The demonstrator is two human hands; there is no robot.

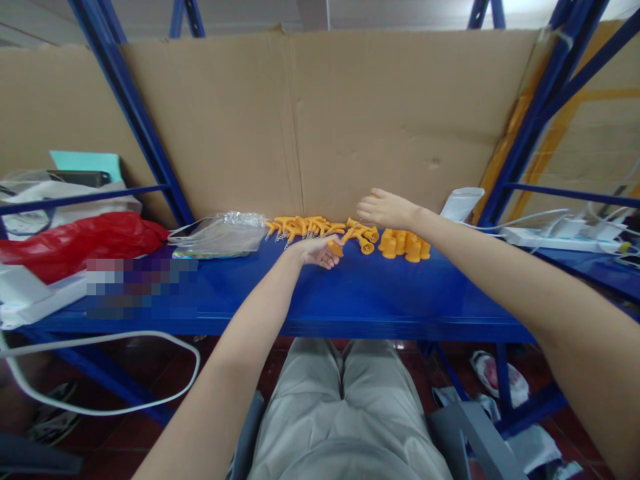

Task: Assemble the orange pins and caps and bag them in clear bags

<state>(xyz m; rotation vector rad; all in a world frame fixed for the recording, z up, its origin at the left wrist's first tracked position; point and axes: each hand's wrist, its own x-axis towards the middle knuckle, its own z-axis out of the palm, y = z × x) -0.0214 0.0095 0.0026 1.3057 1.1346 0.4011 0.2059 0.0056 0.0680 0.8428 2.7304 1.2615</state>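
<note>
My left hand is palm up just above the shelf, its thumb and fingers closed on an orange flared plastic piece. Farther back, my right hand reaches over the orange parts with its fingers bent and close together. What sits between those fingers is too small to make out. Between and below the hands lie loose orange branched pieces with flared ends. A row of orange branched pieces with small metal chains runs along the back. Orange cup-shaped pieces stand grouped under my right forearm.
The blue shelf backs onto a cardboard sheet. Clear plastic bags and a red bag lie on the left. A white power strip with cables is at the right. A white cable loops at lower left.
</note>
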